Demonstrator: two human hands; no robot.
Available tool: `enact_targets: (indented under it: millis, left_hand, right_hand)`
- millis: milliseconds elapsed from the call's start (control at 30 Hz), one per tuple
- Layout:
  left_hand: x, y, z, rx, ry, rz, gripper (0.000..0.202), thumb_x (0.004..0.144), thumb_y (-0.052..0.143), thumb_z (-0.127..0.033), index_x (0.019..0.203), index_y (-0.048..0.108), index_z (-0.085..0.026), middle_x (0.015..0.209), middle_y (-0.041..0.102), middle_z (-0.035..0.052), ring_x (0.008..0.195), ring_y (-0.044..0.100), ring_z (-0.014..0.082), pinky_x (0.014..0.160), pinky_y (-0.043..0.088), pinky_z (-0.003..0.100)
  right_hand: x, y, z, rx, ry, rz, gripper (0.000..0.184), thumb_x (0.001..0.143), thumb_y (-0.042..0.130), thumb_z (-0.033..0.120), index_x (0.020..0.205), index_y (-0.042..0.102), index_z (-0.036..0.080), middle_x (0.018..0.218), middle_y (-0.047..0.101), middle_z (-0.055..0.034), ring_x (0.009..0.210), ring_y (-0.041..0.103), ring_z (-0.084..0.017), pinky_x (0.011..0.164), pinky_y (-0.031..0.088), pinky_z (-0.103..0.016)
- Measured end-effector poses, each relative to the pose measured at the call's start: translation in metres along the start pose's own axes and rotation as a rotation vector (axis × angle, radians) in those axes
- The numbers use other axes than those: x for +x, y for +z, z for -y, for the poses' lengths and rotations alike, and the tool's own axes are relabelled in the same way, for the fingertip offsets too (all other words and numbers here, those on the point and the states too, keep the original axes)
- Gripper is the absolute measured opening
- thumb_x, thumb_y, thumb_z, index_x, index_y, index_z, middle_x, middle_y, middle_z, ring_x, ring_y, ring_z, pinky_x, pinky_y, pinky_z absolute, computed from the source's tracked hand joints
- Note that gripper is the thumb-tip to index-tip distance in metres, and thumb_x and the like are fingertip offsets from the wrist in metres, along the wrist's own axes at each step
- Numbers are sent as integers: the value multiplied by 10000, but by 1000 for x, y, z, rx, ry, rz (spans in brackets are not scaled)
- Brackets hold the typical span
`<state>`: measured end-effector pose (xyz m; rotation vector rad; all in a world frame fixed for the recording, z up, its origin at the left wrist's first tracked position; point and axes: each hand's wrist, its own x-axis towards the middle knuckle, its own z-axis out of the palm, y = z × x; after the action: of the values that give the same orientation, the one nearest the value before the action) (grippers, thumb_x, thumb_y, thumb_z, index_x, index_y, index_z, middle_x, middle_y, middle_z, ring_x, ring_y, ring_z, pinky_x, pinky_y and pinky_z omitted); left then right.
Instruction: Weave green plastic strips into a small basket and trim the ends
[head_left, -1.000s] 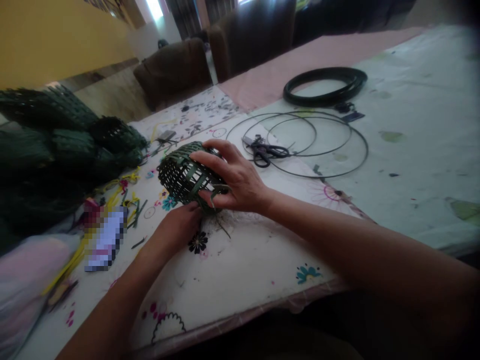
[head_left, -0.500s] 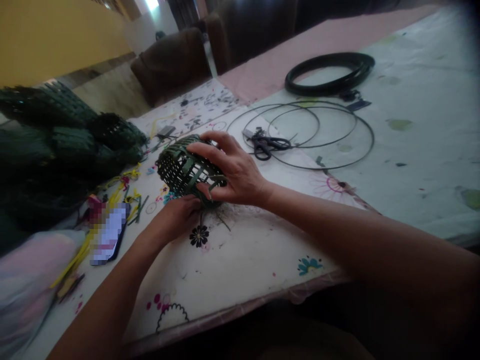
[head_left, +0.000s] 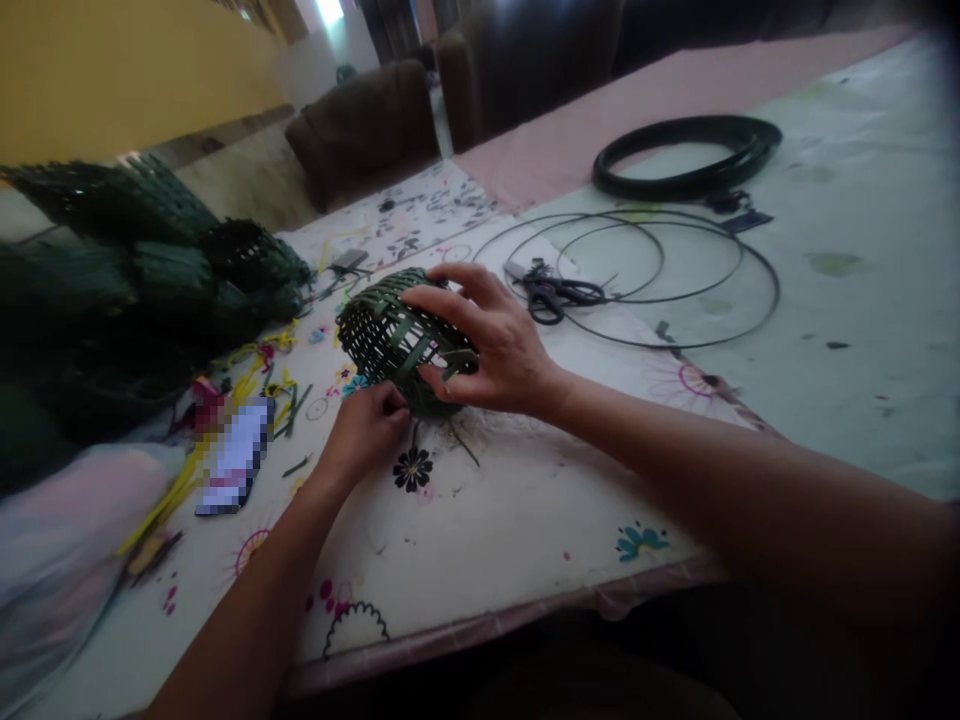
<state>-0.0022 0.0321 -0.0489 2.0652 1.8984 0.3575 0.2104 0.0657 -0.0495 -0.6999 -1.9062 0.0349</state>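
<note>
A small dark green woven basket point(head_left: 382, 330) lies on its side on the flowered tablecloth point(head_left: 487, 520). My right hand point(head_left: 491, 345) is wrapped over its top and near end, with the fingers curled round the woven strips. My left hand point(head_left: 367, 430) is closed in a pinch at the basket's lower edge, on a green strip that I can barely make out.
A heap of dark green woven pieces point(head_left: 112, 290) fills the left side. A phone point(head_left: 236, 455) and yellow and green strip scraps point(head_left: 262, 385) lie near it. Scissors point(head_left: 559, 293), thin wire rings point(head_left: 660, 280) and a coil of black strip point(head_left: 686, 158) lie beyond the basket. Chairs point(head_left: 367, 125) stand behind.
The view has shifted slightly, so everything sits a little further right. Both hands keep their hold on the basket; my left hand has crept up along its lower edge.
</note>
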Motion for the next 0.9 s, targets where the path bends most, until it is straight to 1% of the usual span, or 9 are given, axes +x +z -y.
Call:
enact_targets:
  millis: [100,200,300,400,467,533,600,733,900]
  left_hand:
    - [-1,3,5,-119,-41,-18,45,761,629,-188,735,596,-175,662,618,-9,641,562,141,606,373,253]
    - [-4,5,12,-326,-121,29,115,770,663,-255,777,572,-185,586,593,-28,530,542,127,536,381,241]
    - [-7,6,15,-483,-248,57,211,777,689,-340,772,544,-187,529,558,-39,417,466,103,429,330,220]
    - [-9,6,17,-587,-329,76,242,797,684,-385,787,580,-167,571,583,-19,383,430,80,366,290,200]
    - [-9,7,18,-716,-335,135,227,822,663,-369,794,599,-153,644,617,5,424,489,81,379,353,192]
    - [-8,8,18,-863,-339,192,204,838,653,-338,802,615,-140,722,644,25,505,564,88,447,452,193]
    - [-8,9,17,-961,-368,217,176,844,658,-302,821,635,-129,759,656,36,566,603,91,516,511,195]
    - [-6,10,13,-1017,-450,177,99,853,653,-206,817,630,-117,707,646,28,551,599,81,523,517,178]
    - [-2,13,8,-989,-508,150,135,871,638,-171,759,585,-115,668,638,28,505,584,83,473,492,180]
  right_hand:
    - [0,0,-2,7,3,-4,580,784,590,359,1352,491,299,1370,442,-79,1238,473,-298,1031,442,-518]
    - [0,-2,-4,26,-4,-17,597,771,602,374,1352,491,293,1356,454,-87,1247,470,-310,1051,427,-534]
    - [0,-4,-5,44,-7,-31,606,758,617,377,1344,493,287,1350,464,-94,1249,472,-323,1061,422,-546]
    - [-1,-5,-5,43,11,-68,592,755,618,346,1330,495,285,1331,474,-98,1241,484,-314,1054,439,-537]
    - [-2,-6,-5,42,18,-105,581,755,611,324,1322,494,283,1310,482,-97,1224,501,-302,1045,451,-528]
    - [-2,-5,-5,45,15,-132,572,753,605,313,1314,496,283,1293,490,-94,1210,514,-295,1035,460,-524]
    - [-3,-5,-4,51,6,-148,571,744,611,318,1304,506,279,1292,496,-94,1206,519,-295,1030,467,-519]
    - [-3,-3,0,55,-10,-163,573,721,620,312,1285,533,265,1308,502,-101,1209,520,-296,1029,476,-495]
    - [-3,-1,2,50,9,-149,577,731,610,322,1300,523,290,1320,495,-90,1214,517,-299,1029,467,-516]
